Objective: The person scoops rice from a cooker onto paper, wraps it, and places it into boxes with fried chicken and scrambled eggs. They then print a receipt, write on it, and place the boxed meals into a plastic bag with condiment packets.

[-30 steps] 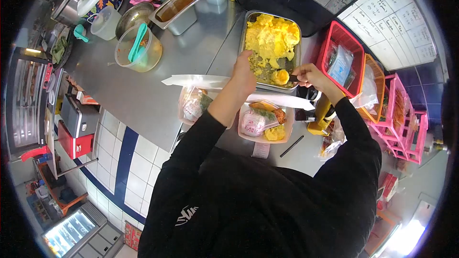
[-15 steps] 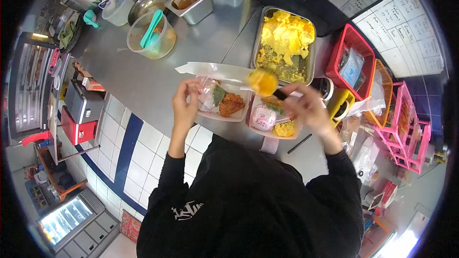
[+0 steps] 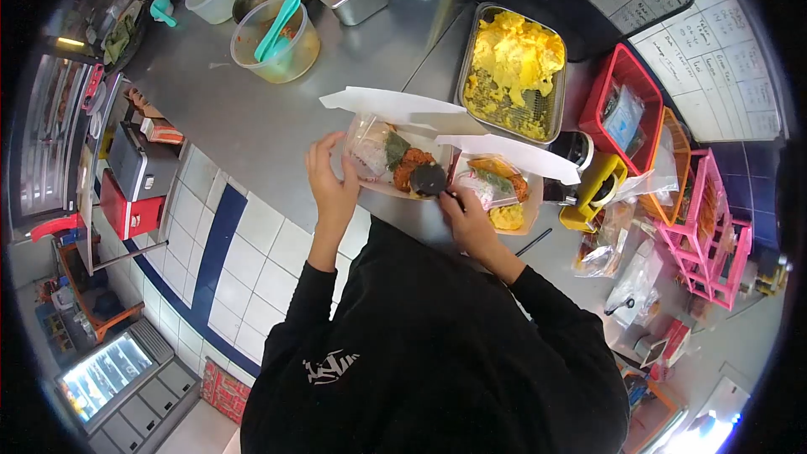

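My right hand is closed round the handle of a black serving spoon. The spoon's dark back faces up, over the near right corner of the left paper food box. Inside that box are a wrapped white portion, a green leaf and fried chicken; anything under the spoon is hidden. My left hand grips the box's left side, thumb at the near edge. Beside it, a second food box holds a wrapped portion, chicken and scrambled egg.
A metal tray of scrambled egg stands beyond the boxes. A tub with a turquoise spoon and a steel sauce pan are at the back left. Red basket, yellow holder and pink rack line the right.
The egg-loaded spoon has swung left and down from above the right box, and is now turned over at the left box. My left hand has settled on that box's side.
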